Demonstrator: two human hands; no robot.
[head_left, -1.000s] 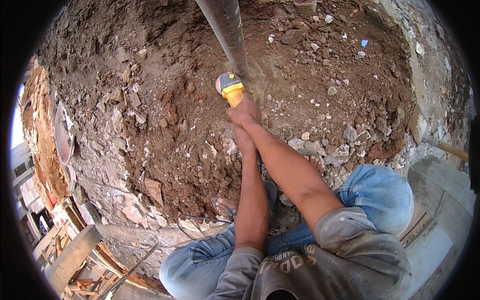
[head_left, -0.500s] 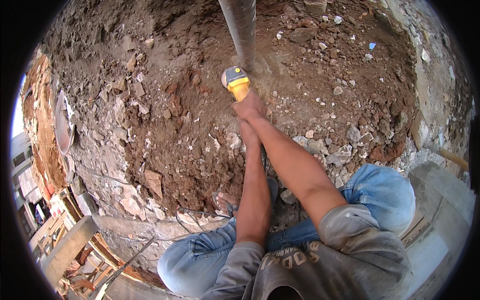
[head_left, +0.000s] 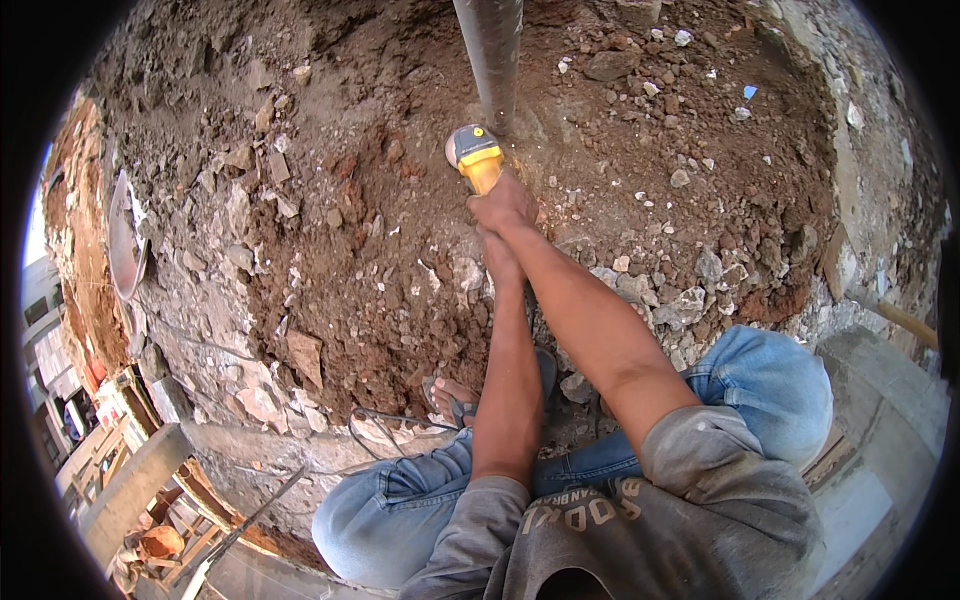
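A yellow and dark grey angle grinder (head_left: 474,145) is held out in front of me, its head beside the foot of a grey metal pipe (head_left: 493,62). The pipe stands in the dug soil. Around the grinder's yellow body my right hand (head_left: 508,203) is closed. Just behind it, my left hand (head_left: 502,260) grips the rear end, its fingers partly hidden under the right wrist. Whether the disc touches the pipe, I cannot tell; the disc is mostly out of sight.
Loose brown soil and broken stones (head_left: 685,308) surround the pipe. A dark cable (head_left: 360,440) lies near my left foot. At the far left rests a shallow metal pan (head_left: 124,240). A wooden handle (head_left: 905,322) and a concrete block (head_left: 885,410) are on the right.
The pipe, hands and grinder appear slightly farther right in view, with the grinder a touch higher. Both hands keep the same grip.
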